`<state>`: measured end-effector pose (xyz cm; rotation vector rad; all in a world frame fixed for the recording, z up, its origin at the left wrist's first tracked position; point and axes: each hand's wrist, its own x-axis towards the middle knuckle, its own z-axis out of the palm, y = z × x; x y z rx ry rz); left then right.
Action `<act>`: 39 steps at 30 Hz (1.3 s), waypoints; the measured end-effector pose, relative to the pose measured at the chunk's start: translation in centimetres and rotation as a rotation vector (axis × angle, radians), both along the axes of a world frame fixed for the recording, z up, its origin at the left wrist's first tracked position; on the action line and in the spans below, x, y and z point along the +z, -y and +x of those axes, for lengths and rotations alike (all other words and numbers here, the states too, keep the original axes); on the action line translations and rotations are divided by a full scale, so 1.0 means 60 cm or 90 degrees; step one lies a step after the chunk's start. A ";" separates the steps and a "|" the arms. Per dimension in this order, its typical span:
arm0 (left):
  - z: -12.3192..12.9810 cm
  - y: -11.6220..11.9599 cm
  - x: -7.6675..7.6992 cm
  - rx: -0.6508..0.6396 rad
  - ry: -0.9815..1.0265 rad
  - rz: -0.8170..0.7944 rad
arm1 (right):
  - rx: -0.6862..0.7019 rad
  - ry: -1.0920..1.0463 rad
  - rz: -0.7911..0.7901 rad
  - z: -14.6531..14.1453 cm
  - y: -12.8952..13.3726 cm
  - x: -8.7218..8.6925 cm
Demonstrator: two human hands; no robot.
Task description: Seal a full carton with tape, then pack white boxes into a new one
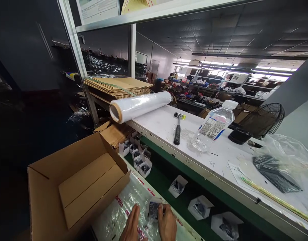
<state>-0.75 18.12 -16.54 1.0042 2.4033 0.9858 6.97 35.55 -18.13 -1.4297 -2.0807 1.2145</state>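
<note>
Hands: left hand [131, 225] and right hand [167, 223] both pinch one small black part in a clear bag [154, 210]; carton [68, 187] sits empty, open white boxes [177, 186] wait on the belt [166, 182].

The small dark part [154, 210] is wrapped in thin, clear, crinkled plastic that catches the light. Under it lies a glossy transparent plastic bag [123, 214] with red print, wrinkled and shiny. The open carton [68, 187] is matt brown corrugated cardboard, as are the flat sheets [118, 86] stacked behind. The roll of stretch film [141, 106] is glossy, milky-clear plastic on a brown paper core. The table [166, 124] has a smooth white top, scuffed and marked. The bottle [214, 129] is clear, shiny plastic with a paper label. The small white boxes [141, 160] are matt card.
</note>
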 end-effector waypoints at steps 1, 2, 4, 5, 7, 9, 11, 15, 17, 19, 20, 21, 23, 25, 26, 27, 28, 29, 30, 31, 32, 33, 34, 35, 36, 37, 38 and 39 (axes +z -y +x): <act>-0.013 -0.019 -0.008 -0.021 0.083 -0.004 | 0.000 -0.006 -0.002 -0.001 0.005 -0.002; -0.026 -0.036 -0.012 -0.048 0.144 0.004 | 0.000 -0.012 -0.004 -0.001 0.011 -0.005; -0.045 -0.061 -0.015 -0.081 0.211 0.038 | -0.001 -0.021 -0.007 -0.001 0.023 -0.011; -0.051 -0.069 -0.016 -0.070 0.227 0.054 | 0.002 -0.029 -0.009 -0.001 0.028 -0.014; -0.052 -0.081 -0.018 -0.005 0.235 0.072 | 0.004 -0.086 -0.031 0.003 0.036 -0.022; -0.047 -0.091 -0.021 0.064 0.224 0.086 | -0.037 -0.176 -0.142 0.010 0.039 -0.031; -0.041 -0.101 -0.025 0.110 0.209 0.107 | -0.107 -0.255 -0.316 0.018 0.039 -0.043; -0.037 -0.117 -0.029 0.130 0.206 0.120 | -0.120 -0.306 -0.446 0.026 0.033 -0.069; -0.037 -0.118 -0.029 0.117 0.203 0.123 | -0.070 -0.324 -0.435 0.023 0.028 -0.079; -0.039 -0.114 -0.029 0.107 0.212 0.129 | -0.020 -0.353 -0.441 0.017 0.021 -0.083; -0.042 -0.109 -0.029 0.100 0.234 0.135 | -0.005 -0.368 -0.452 0.015 0.018 -0.083; -0.045 -0.104 -0.030 0.085 0.274 0.144 | 0.000 -0.385 -0.470 0.012 0.015 -0.083; -0.055 -0.091 -0.035 0.060 0.401 0.162 | -0.006 -0.415 -0.515 0.008 0.012 -0.080; -0.069 -0.079 -0.043 0.075 0.545 0.167 | -0.025 -0.435 -0.549 0.005 0.013 -0.076; -0.076 -0.074 -0.047 0.090 0.598 0.173 | -0.032 -0.443 -0.551 0.003 0.015 -0.075; -0.082 -0.071 -0.049 0.101 0.630 0.184 | -0.040 -0.448 -0.540 0.001 0.017 -0.074; -0.087 -0.069 -0.051 0.096 0.641 0.192 | -0.046 -0.449 -0.524 -0.002 0.018 -0.073; -0.091 -0.069 -0.050 0.076 0.629 0.202 | -0.051 -0.449 -0.506 -0.005 0.020 -0.072; -0.093 -0.070 -0.048 0.049 0.604 0.206 | -0.052 -0.446 -0.488 -0.008 0.020 -0.071; -0.094 -0.073 -0.044 0.030 0.571 0.200 | -0.048 -0.443 -0.471 -0.010 0.020 -0.071; -0.092 -0.078 -0.039 0.023 0.538 0.193 | -0.043 -0.440 -0.455 -0.012 0.019 -0.070; -0.089 -0.084 -0.034 0.025 0.509 0.186 | -0.037 -0.438 -0.438 -0.013 0.017 -0.069; -0.084 -0.090 -0.029 0.033 0.489 0.184 | -0.031 -0.435 -0.416 -0.013 0.015 -0.068; -0.078 -0.097 -0.026 0.042 0.475 0.185 | -0.022 -0.432 -0.391 -0.010 0.013 -0.066; -0.073 -0.102 -0.023 0.049 0.466 0.188 | -0.013 -0.431 -0.368 -0.007 0.011 -0.063; -0.068 -0.107 -0.022 0.056 0.457 0.194 | 0.000 -0.426 -0.336 -0.002 0.010 -0.059; -0.064 -0.108 -0.022 0.061 0.448 0.202 | 0.012 -0.413 -0.295 0.004 0.010 -0.054; -0.063 -0.107 -0.022 0.065 0.439 0.208 | 0.020 -0.383 -0.248 0.009 0.012 -0.048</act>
